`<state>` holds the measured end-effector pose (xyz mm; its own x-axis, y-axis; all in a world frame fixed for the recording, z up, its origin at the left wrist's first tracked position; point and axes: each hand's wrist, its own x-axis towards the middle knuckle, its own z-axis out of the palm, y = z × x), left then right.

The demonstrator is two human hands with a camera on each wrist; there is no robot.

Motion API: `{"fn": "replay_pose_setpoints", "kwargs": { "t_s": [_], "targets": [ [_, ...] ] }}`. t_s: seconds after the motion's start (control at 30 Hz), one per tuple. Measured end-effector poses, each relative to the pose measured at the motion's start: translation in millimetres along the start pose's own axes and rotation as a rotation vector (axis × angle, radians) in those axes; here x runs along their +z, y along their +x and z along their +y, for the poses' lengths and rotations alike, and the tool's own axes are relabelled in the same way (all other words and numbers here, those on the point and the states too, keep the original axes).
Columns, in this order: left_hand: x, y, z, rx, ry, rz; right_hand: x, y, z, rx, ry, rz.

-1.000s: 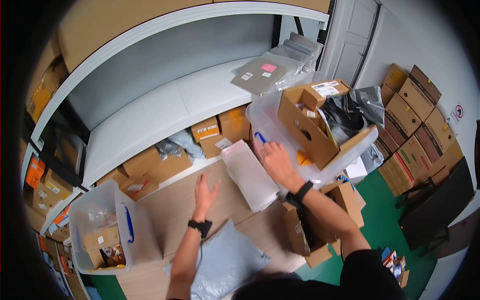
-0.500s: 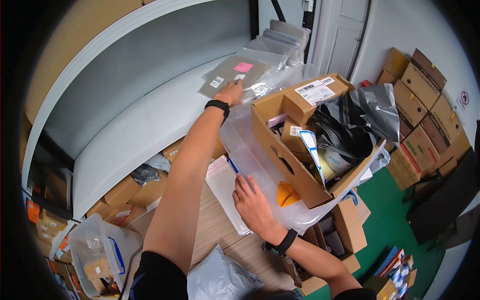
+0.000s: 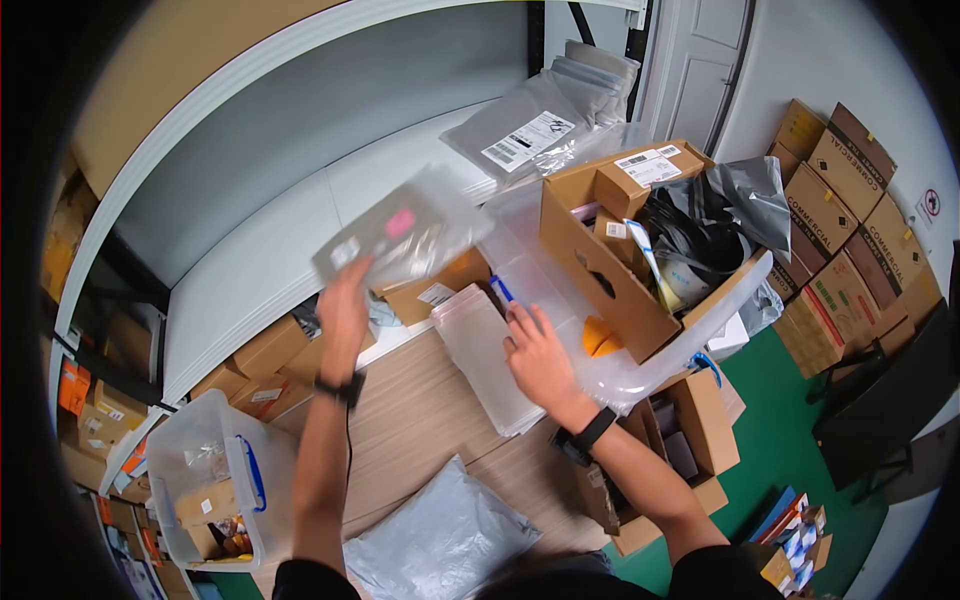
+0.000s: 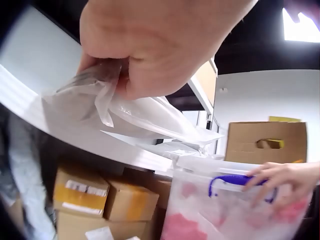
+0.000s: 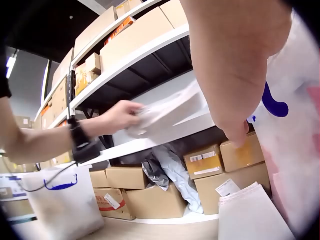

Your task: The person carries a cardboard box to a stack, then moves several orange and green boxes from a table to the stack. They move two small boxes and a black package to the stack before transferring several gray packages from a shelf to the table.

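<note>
My left hand [image 3: 343, 315] pinches the near corner of a clear plastic bag [image 3: 415, 225] with a pink label and a white label. The bag is held up in front of the white shelf, blurred in the head view; in the left wrist view it hangs from thumb and fingers. My right hand [image 3: 540, 360] is at the near side of a clear plastic bin [image 3: 520, 265], close to its blue handle [image 3: 502, 290], with fingers loosely extended. Beside that hand lies a stack of whitish plastic mailers [image 3: 485, 360] on the table.
A cardboard box [image 3: 610, 285] full of goods sits on the bin. More bagged packages [image 3: 530, 130] lie at the shelf's right end. On the table's near side is a grey mailer [image 3: 440, 530]. Another clear bin [image 3: 280, 450] stands left, an open carton [image 3: 705, 430] right.
My left hand reached to the packages on the shelf, took the bag with the pink label and drew it left toward me, uncovering a labelled package. My right hand stayed near the bin's handle.
</note>
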<state>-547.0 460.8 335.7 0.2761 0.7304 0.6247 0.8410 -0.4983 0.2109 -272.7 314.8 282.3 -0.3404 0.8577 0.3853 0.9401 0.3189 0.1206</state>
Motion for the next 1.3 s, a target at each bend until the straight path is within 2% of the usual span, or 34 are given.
{"fn": "replay_pose_setpoints", "kwargs": {
  "t_s": [0.03,0.1,0.17,0.23,0.27,0.3,0.33,0.37,0.4,0.43,0.53,0.63,0.7,0.77,0.83,0.9,0.93,0.97,1.03,1.07,1.17,1.2,1.23,1.3],
  "targets": [
    [-20,-51,-10,0.024,0.007,0.045,-1,-1,-2,0.009,-0.021,-0.006],
    [-61,-159,-6,-0.073,-0.075,0.066,-1,0,-9,-0.008,-0.012,0.028],
    [-101,-255,20,-0.169,-0.051,-0.082,8,2,-17,0.051,0.020,0.048],
    [-107,-376,22,-0.288,0.046,-0.387,11,7,-33,0.047,-0.043,0.041],
    [-108,-430,26,-0.317,0.054,-0.505,9,9,-45,0.078,-0.171,-0.004],
    [-97,-488,14,-0.306,0.060,-0.700,9,14,-55,0.113,-0.301,-0.043],
    [-99,-518,28,-0.472,0.205,-1.102,10,23,-61,0.113,-0.382,-0.017],
    [-99,-549,39,-0.509,0.188,-1.021,18,38,-61,0.121,-0.330,-0.066],
    [-97,-562,41,-0.487,0.169,-0.933,24,58,-57,0.129,-0.277,-0.116],
    [-97,-569,40,-0.465,0.150,-0.846,21,82,-52,0.133,-0.282,-0.055],
    [-115,-554,28,-0.477,0.093,-0.908,15,157,-14,0.175,-0.378,0.139],
    [-110,-571,10,-0.406,0.017,-0.790,12,208,34,0.231,-0.372,0.069],
    [-112,-585,10,-0.417,-0.094,-0.727,35,230,71,0.258,-0.395,-0.050],
    [-125,-615,0,-0.385,-0.315,-0.799,65,248,105,0.307,-0.340,-0.088],
    [-143,-590,24,-0.376,-0.194,-0.867,84,271,133,0.354,-0.285,-0.126],
    [-137,-576,32,-0.385,-0.153,-0.932,99,286,157,0.401,-0.390,-0.074],
    [-130,-582,31,-0.545,-0.320,-0.891,104,291,165,0.418,-0.411,-0.135],
    [-123,-587,27,-0.544,-0.319,-0.904,109,294,172,0.423,-0.407,-0.146],
    [-110,-582,30,-0.517,-0.230,-0.916,118,299,186,0.323,-0.507,-0.226],
    [-110,-580,29,-0.531,-0.259,-0.903,127,294,184,0.314,-0.448,-0.059],
    [-108,-565,15,-0.438,-0.218,-0.903,137,325,194,0.229,-0.385,-0.198],
    [-106,-568,14,-0.449,-0.237,-0.874,119,322,185,0.099,-0.441,-0.047],
    [-107,-567,13,-0.448,-0.237,-0.876,104,322,177,0.100,-0.441,-0.049],
    [-115,-558,14,-0.468,-0.317,-0.899,81,322,158,-0.019,-0.417,0.032]
  ]
}}
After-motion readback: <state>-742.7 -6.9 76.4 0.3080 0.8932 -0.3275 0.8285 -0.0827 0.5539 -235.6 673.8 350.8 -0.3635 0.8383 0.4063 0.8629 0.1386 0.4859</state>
